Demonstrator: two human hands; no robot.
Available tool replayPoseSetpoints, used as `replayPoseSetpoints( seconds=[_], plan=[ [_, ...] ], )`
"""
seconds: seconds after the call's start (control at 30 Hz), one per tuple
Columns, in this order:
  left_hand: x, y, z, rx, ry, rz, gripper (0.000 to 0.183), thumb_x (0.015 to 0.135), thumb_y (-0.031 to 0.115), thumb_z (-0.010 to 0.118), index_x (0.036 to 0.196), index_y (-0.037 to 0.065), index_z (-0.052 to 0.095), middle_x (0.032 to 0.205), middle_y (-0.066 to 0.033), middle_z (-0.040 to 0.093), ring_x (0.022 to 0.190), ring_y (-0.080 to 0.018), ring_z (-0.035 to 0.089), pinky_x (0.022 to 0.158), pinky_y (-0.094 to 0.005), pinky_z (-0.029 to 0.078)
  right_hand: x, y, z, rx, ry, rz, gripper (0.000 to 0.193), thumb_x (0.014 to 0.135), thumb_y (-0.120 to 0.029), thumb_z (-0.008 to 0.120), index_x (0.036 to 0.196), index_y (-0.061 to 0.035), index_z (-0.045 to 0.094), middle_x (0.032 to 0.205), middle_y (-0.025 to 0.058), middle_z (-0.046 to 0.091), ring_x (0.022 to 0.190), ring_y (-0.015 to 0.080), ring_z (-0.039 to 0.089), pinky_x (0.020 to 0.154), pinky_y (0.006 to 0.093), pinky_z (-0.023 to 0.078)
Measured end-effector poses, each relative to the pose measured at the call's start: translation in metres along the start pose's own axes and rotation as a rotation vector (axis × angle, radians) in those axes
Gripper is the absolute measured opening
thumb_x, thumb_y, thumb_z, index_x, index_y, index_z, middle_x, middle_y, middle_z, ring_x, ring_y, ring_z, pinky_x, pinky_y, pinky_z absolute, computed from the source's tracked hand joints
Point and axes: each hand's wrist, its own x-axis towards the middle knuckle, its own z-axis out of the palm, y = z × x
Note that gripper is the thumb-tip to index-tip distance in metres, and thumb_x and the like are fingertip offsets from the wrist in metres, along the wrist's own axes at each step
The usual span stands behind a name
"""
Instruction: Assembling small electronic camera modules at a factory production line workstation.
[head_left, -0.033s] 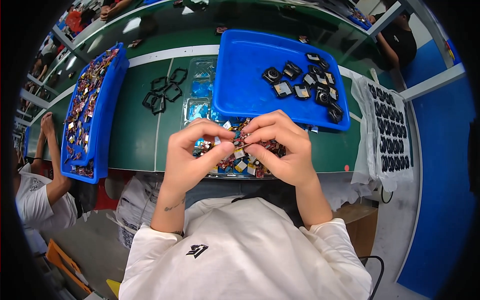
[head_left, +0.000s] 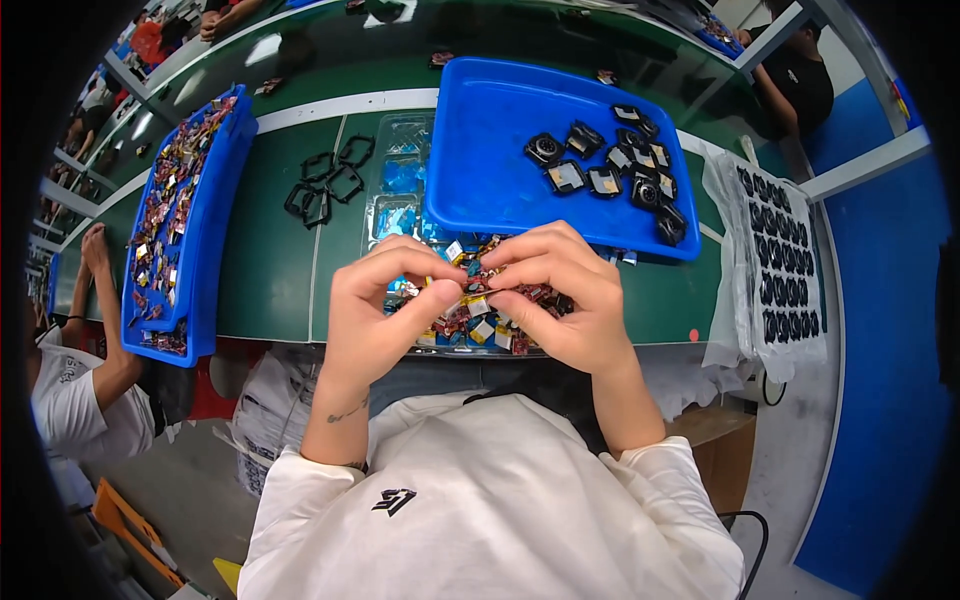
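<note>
My left hand and my right hand meet over a pile of small electronic parts near the table's front edge. Both hands are pinched, thumbs toward index fingers, on a small circuit-board piece of reddish and teal colour. My fingers cover much of it, so its full shape cannot be made out. The pile mixes reddish boards, silver and yellow blocks and blue bits. A clear plastic tray with blue-tinted pockets extends behind my left hand.
A large blue tray beyond my hands holds several black watch-like cases. Black frames lie left of it. Further left stands a blue bin of small boards. At right, a white-lined tray carries rows of black parts. Co-workers sit nearby.
My left hand and its thumb have shifted very slightly left. The right hand stays almost in place, and both remain over the pile.
</note>
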Motion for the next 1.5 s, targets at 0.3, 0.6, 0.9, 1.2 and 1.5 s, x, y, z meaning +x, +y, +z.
replayPoseSetpoints(
  seconds=[0.3, 0.6, 0.9, 1.2, 1.5],
  plan=[
    [-0.003, 0.005, -0.003, -0.049, -0.071, -0.182, 0.009, 0.071, 0.004, 0.072, 0.069, 0.001, 0.063, 0.068, -0.0022, 0.059, 0.062, -0.0067, 0.048, 0.055, -0.0208, 0.036, -0.007, -0.003, 0.001, -0.181, -0.073, -0.176, 0.02, 0.062, 0.005, 0.073, 0.079, -0.0025, 0.067, 0.079, 0.0056, 0.068, 0.074, 0.0206, 0.063, 0.063, 0.0293, 0.05],
    [0.0, -0.001, -0.008, 0.237, -0.17, 0.321, 0.01, 0.062, 0.001, 0.071, 0.068, 0.003, 0.063, 0.069, -0.0026, 0.06, 0.065, -0.0133, 0.052, 0.058, -0.0248, 0.04, -0.011, -0.014, -0.005, -0.002, -0.084, 0.07, 0.012, 0.068, 0.002, 0.071, 0.077, -0.0012, 0.065, 0.072, 0.0071, 0.064, 0.065, 0.0183, 0.061, 0.059, 0.0274, 0.049],
    [-0.005, -0.001, 0.009, 0.029, -0.12, 0.094, 0.014, 0.064, 0.0, 0.075, 0.074, 0.002, 0.065, 0.076, -0.0059, 0.065, 0.076, -0.0173, 0.06, 0.069, -0.0271, 0.046, -0.015, -0.02, -0.009, 0.323, -0.131, 0.382, 0.018, 0.07, 0.007, 0.069, 0.088, 0.0054, 0.065, 0.082, 0.0086, 0.065, 0.071, 0.0104, 0.062, 0.065, 0.0218, 0.052],
    [-0.016, -0.001, 0.016, -0.274, -0.009, -0.182, 0.011, 0.079, -0.003, 0.066, 0.079, -0.002, 0.055, 0.077, -0.0091, 0.065, 0.069, -0.012, 0.063, 0.061, -0.0218, 0.049, -0.023, -0.01, -0.015, 0.135, -0.037, 0.345, 0.021, 0.07, 0.008, 0.064, 0.09, 0.0022, 0.067, 0.086, 0.0097, 0.064, 0.073, 0.0113, 0.06, 0.064, 0.0222, 0.049],
    [-0.018, 0.004, 0.014, -0.393, -0.044, -0.251, 0.014, 0.078, -0.003, 0.066, 0.085, -0.003, 0.054, 0.083, -0.0093, 0.064, 0.074, -0.0117, 0.063, 0.065, -0.0219, 0.049, -0.023, -0.011, -0.01, 0.018, -0.026, 0.208, 0.01, 0.075, 0.0, 0.068, 0.084, 0.0006, 0.068, 0.078, 0.0089, 0.065, 0.066, 0.0151, 0.061, 0.057, 0.0261, 0.048]
  ],
)
